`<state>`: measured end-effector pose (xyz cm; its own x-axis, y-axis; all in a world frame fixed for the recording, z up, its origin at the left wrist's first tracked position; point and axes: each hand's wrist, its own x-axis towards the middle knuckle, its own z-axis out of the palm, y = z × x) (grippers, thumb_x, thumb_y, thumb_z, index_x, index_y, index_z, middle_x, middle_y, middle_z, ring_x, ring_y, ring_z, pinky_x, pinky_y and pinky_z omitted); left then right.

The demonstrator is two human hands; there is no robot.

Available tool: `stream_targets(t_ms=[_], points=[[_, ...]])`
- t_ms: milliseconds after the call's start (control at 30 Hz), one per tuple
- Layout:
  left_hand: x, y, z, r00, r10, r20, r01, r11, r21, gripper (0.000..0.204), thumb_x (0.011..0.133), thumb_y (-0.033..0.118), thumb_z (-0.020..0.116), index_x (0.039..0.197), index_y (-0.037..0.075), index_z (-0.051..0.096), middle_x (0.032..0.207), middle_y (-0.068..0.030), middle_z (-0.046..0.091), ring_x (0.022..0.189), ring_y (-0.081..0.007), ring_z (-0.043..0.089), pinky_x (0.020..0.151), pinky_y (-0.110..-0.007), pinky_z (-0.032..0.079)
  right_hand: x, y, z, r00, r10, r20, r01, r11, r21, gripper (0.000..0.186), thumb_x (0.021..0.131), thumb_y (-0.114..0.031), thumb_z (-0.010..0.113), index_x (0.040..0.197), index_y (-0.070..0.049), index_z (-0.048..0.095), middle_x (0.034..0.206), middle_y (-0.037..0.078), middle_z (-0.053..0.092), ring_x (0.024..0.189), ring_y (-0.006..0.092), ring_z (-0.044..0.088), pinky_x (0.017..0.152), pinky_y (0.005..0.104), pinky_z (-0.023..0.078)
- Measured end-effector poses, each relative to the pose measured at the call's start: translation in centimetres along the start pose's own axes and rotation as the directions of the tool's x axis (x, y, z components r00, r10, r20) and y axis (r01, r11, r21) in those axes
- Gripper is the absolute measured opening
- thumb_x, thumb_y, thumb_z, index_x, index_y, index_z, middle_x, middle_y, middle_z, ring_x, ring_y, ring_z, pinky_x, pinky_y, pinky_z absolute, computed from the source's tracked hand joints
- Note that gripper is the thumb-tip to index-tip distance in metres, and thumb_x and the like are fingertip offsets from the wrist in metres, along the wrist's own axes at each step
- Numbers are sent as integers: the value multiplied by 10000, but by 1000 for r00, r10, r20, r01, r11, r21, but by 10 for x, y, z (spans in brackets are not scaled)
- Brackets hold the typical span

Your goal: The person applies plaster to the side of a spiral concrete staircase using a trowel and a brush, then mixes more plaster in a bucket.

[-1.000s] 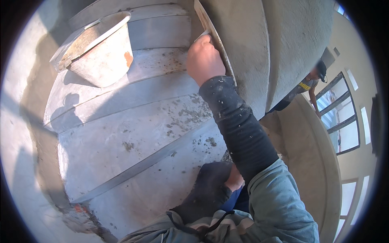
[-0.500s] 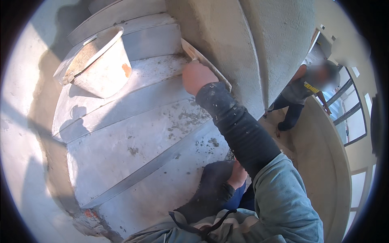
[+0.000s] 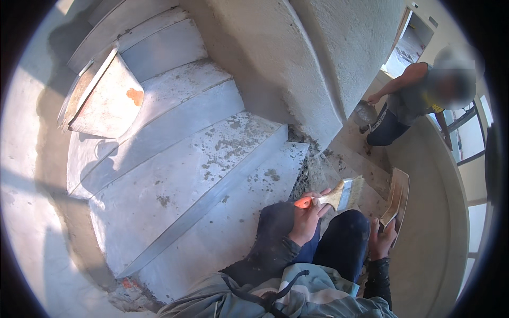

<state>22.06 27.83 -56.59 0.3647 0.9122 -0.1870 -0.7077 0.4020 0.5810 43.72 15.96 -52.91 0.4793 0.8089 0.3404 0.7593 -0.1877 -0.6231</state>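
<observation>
Now plastering float [image 3: 401, 199] off curved wall [image 3: 254, 58], lowered to my right, right hand [image 3: 382, 241] wrapped firmly round it. Left hand [image 3: 306, 220] closed on handle [image 3: 303, 202] of wide flat paintbrush [image 3: 344, 195] near knees [image 3: 347, 230], bristles [image 3: 358, 192] toward float. Wall strokes look paused.
</observation>
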Motion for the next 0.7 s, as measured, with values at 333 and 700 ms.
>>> stream_targets(t_ms=[333,700], points=[[-16,-20,-14,968,159,193,-224,895,386,177,1056,216,484,1194,107,466,1450,-283,440,1338,-329,485,1107,-507,418,-30,36,51,988,100,-117,-112,989,-94,265,962,-200,626,1086,33,594,872,228,676,779,411,672,677,431,517],[7,127,-19,560,793,241,-734,339,589,189,1043,190,470,1196,107,398,1443,-315,408,1365,-447,426,1017,-620,481,-19,46,66,992,117,-38,-111,987,119,304,953,-142,612,1199,36,584,873,208,668,777,385,681,680,397,526]])
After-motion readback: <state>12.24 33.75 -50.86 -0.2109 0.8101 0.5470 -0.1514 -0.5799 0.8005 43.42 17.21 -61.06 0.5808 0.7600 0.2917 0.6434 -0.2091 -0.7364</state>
